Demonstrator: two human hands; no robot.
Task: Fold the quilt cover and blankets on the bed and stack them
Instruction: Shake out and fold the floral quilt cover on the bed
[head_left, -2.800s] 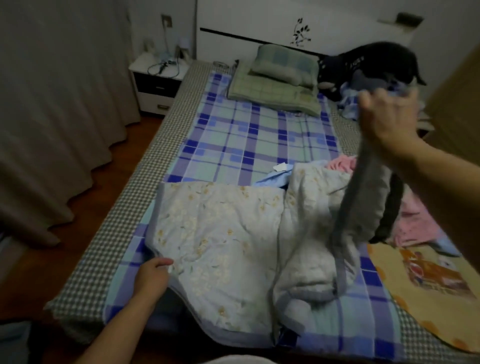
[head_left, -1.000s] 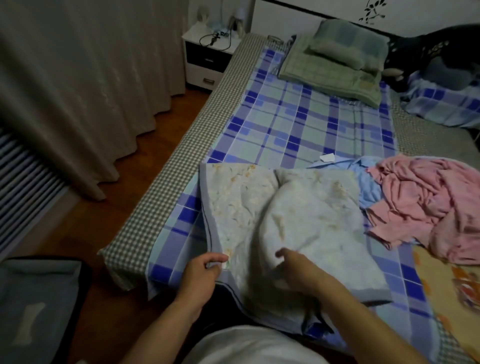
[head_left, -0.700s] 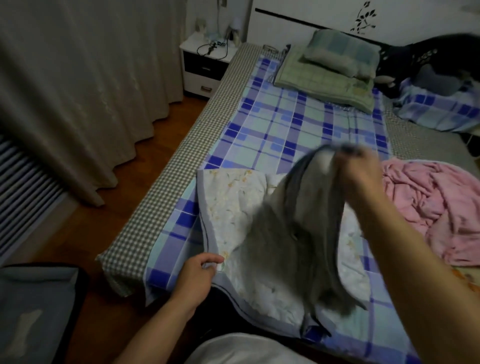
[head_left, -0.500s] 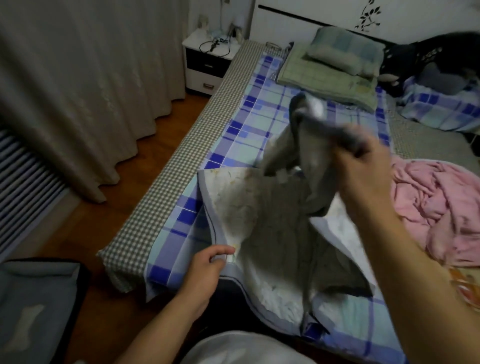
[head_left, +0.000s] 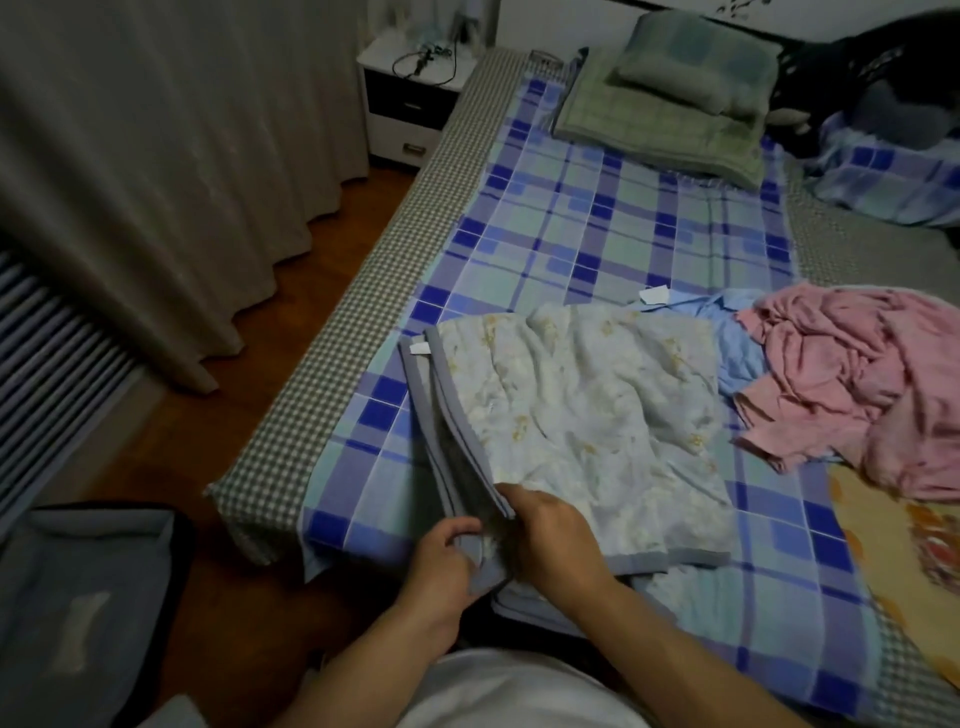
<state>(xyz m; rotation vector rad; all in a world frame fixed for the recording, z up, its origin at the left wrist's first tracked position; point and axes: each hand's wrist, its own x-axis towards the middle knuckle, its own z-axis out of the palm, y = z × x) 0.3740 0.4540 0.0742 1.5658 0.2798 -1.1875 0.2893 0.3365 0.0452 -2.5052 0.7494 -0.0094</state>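
A pale floral quilt (head_left: 587, 410) with a grey-blue border lies folded over itself at the near end of the bed (head_left: 613, 228). My left hand (head_left: 447, 564) pinches the lower grey edge at the quilt's near left corner. My right hand (head_left: 550, 535) grips the upper layer's corner just beside it, so the two corners meet. A crumpled pink blanket (head_left: 852, 384) lies to the right, with a light blue cloth (head_left: 727, 338) partly under it. A yellow printed blanket (head_left: 893, 561) shows at the far right edge.
Folded green bedding with a pillow (head_left: 670, 98) sits at the head of the bed. A dark bag and plaid cloth (head_left: 893, 161) lie at the top right. A nightstand (head_left: 410, 98), curtains (head_left: 166, 171) and wooden floor are on the left, an open suitcase (head_left: 78, 613) at the lower left.
My right hand carried the lifted half of the quilt across to the left and down, laying it over the other half. It now meets my left hand at the near left corner.
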